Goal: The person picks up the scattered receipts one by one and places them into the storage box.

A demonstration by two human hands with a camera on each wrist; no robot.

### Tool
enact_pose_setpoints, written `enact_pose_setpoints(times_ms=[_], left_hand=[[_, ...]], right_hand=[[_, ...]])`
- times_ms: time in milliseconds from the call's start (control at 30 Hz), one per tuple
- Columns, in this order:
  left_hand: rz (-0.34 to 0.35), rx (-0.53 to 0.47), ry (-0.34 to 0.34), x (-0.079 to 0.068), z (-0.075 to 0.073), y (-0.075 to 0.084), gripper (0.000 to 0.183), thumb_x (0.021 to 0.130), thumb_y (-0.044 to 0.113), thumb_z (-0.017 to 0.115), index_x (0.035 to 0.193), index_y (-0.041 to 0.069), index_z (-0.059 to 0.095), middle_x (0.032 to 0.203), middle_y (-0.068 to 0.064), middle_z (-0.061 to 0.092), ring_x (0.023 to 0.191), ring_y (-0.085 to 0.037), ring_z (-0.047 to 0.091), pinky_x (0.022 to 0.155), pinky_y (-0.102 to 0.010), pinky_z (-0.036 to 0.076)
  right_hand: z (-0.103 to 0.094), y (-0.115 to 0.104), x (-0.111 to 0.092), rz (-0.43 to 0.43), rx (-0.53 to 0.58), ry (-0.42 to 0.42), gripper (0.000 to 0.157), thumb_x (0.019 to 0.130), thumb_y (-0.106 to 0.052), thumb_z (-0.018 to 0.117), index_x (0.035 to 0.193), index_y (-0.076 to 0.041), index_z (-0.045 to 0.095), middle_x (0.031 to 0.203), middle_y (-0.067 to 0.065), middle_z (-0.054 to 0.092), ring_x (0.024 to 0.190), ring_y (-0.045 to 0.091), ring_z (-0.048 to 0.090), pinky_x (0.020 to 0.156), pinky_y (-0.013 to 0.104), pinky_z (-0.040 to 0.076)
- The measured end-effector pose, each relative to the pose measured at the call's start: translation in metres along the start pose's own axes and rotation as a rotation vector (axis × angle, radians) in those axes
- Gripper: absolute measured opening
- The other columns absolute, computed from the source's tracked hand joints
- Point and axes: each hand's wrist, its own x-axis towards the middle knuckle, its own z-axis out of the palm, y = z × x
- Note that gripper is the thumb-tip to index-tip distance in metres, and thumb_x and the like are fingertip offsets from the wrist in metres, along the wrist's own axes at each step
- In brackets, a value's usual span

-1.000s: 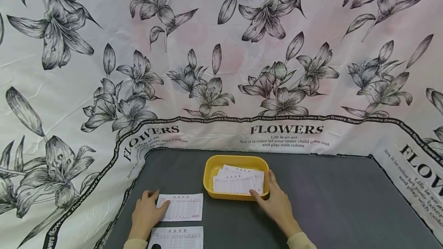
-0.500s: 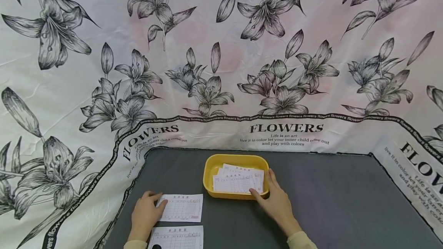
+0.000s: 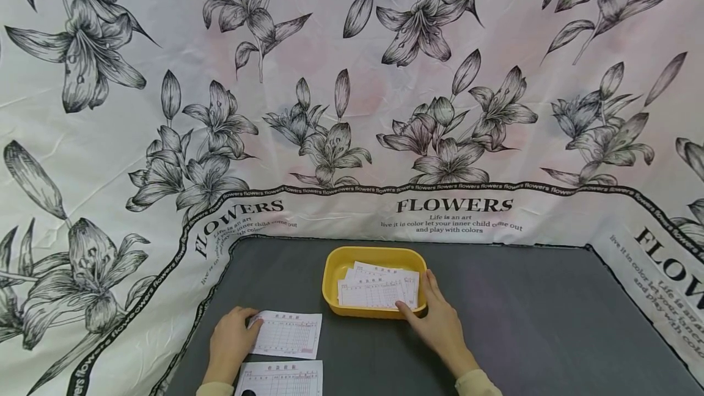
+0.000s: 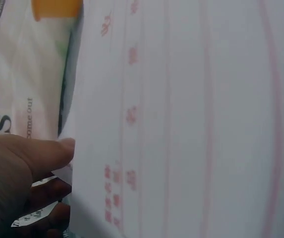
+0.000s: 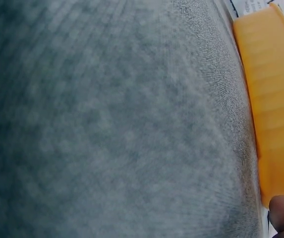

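Observation:
In the head view my left hand [image 3: 231,341] pinches the left edge of a printed paper form [image 3: 288,333], which sits slightly tilted. The left wrist view shows the thumb [image 4: 47,154] at the edge of this sheet [image 4: 181,119], its red print blurred up close. A second form [image 3: 283,377] lies just below, with a black spot on it and its lower part cut off by the frame. My right hand [image 3: 438,322] grips the right end of a yellow plastic basin [image 3: 352,311], thumb at the front corner. Several similar forms [image 3: 371,293] overlap inside the basin.
A dark grey cloth [image 3: 528,316] covers the table. Behind and at both sides rises a white curtain [image 3: 330,212] with black flower prints, meeting the table's back edge just behind the basin.
The upper form has turned slightly, its right end shifting a little toward the front, and my left fingers now have its edge pinched. The right hand and basin stay put.

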Motion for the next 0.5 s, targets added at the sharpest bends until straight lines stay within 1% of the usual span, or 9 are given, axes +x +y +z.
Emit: enact_pose_setpoints(times_ms=[67, 133, 267, 300, 367, 500], left_hand=[[0.006, 0.000, -0.012, 0.0004, -0.0008, -0.0002, 0.025, 0.090, 0.016, 0.082, 0.109, 0.000, 0.080, 0.107, -0.019, 0.075, 0.101, -0.045, 0.073, 0.081, -0.061, 0.060], [0.011, -0.001, -0.028, 0.0006, -0.0015, -0.0007, 0.024, 0.091, 0.015, 0.082, 0.109, -0.001, 0.079, 0.104, -0.017, 0.075, 0.098, -0.043, 0.074, 0.080, -0.060, 0.061], [0.013, -0.001, -0.050, 0.0004, -0.0028, -0.0009, 0.017, 0.093, 0.013, 0.079, 0.105, 0.001, 0.081, 0.094, -0.009, 0.074, 0.084, -0.030, 0.072, 0.072, -0.052, 0.060], [0.014, 0.001, -0.051, 0.0003, -0.0030, -0.0008, 0.015, 0.094, 0.012, 0.078, 0.104, 0.002, 0.081, 0.092, -0.007, 0.073, 0.082, -0.026, 0.071, 0.070, -0.050, 0.060], [0.020, 0.010, -0.057, 0.0001, -0.0036, -0.0006, 0.013, 0.095, 0.011, 0.076, 0.104, 0.003, 0.081, 0.091, -0.006, 0.072, 0.080, -0.024, 0.069, 0.069, -0.049, 0.059], [0.038, 0.044, -0.063, 0.0006, -0.0060, 0.0001, 0.017, 0.096, 0.010, 0.074, 0.109, 0.001, 0.081, 0.096, -0.009, 0.074, 0.090, -0.029, 0.070, 0.078, -0.053, 0.059]], right_hand=[[-0.0001, -0.0002, 0.0004, -0.001, 0.002, 0.002, 0.104, 0.092, -0.066, 0.073, 0.165, -0.003, 0.035, 0.170, 0.016, 0.035, 0.088, 0.041, 0.073, 0.073, 0.055, 0.059], [-0.0004, -0.0006, 0.0005, 0.002, 0.006, 0.002, 0.104, 0.091, -0.067, 0.073, 0.164, -0.003, 0.035, 0.170, 0.016, 0.035, 0.078, 0.035, 0.071, 0.067, 0.049, 0.058], [-0.0010, -0.0009, 0.0006, 0.014, 0.018, -0.014, 0.105, 0.091, -0.067, 0.073, 0.165, -0.003, 0.034, 0.171, 0.015, 0.034, 0.063, 0.024, 0.062, 0.055, 0.038, 0.050], [-0.0012, -0.0011, 0.0006, 0.016, 0.021, -0.017, 0.105, 0.091, -0.067, 0.073, 0.165, -0.003, 0.034, 0.171, 0.015, 0.033, 0.061, 0.023, 0.060, 0.054, 0.036, 0.048], [-0.0013, -0.0009, 0.0005, 0.017, 0.025, -0.020, 0.105, 0.091, -0.067, 0.073, 0.165, -0.004, 0.034, 0.171, 0.015, 0.033, 0.060, 0.022, 0.058, 0.053, 0.035, 0.046], [-0.0009, -0.0005, 0.0007, 0.010, 0.017, -0.014, 0.105, 0.091, -0.067, 0.073, 0.165, -0.004, 0.034, 0.171, 0.016, 0.034, 0.063, 0.023, 0.060, 0.055, 0.036, 0.048]])
